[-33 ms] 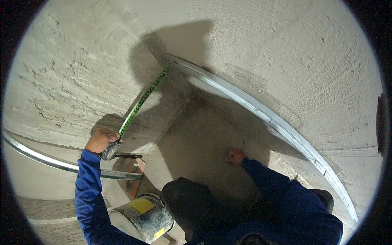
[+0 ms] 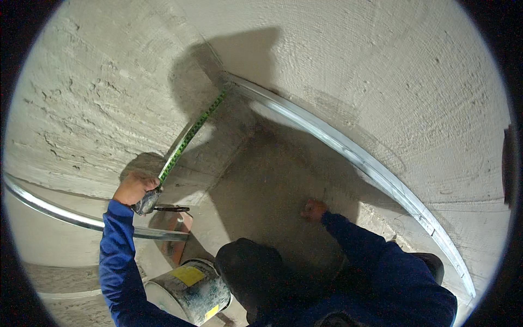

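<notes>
A tape measure [image 2: 146, 201] with a dark, worn case sits in my left hand [image 2: 134, 188], which is closed around it. Its green blade [image 2: 192, 131] runs out from the case along the left wall and reaches the corner, close to the end of a metal profile [image 2: 332, 143]. My right hand [image 2: 314, 210] hangs over the shaded floor with its fingers curled in, touching nothing; I see no object in it.
The long metal profile lies along the right wall. Another metal strip [image 2: 60, 212] crosses at left behind my left forearm. A stained bucket [image 2: 193, 289] with yellow labels stands by my knee, near a reddish-brown flat piece [image 2: 177, 245]. Rough plastered walls [image 2: 81, 109] meet at the corner.
</notes>
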